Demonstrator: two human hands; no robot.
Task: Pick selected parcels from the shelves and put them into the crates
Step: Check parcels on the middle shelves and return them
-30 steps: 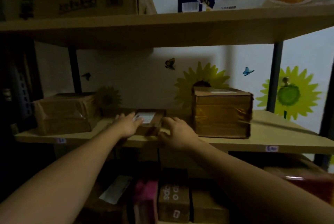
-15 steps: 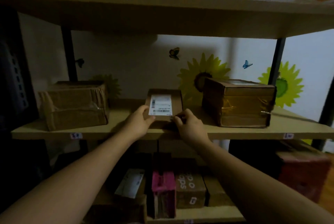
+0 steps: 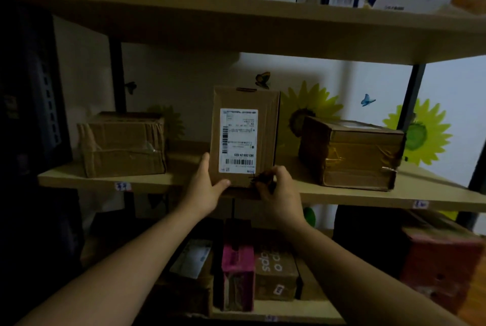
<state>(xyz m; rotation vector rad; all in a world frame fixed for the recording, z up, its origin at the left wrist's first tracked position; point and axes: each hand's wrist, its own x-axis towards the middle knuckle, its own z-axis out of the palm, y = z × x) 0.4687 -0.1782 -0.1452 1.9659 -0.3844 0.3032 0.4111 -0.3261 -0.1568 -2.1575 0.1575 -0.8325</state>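
A small brown cardboard parcel with a white shipping label stands tipped up on end at the front of the middle shelf, its label facing me. My left hand grips its lower left corner, thumb on the front face. My right hand pinches its lower right corner. No crate is in view.
A taped brown box sits left on the same shelf and a larger taped box sits right. The upper shelf hangs low overhead with cartons on it. Several parcels, one pink, fill the shelf below.
The parcel lay flat on the shelf a second ago; both hands have tilted it upright so the label faces me.
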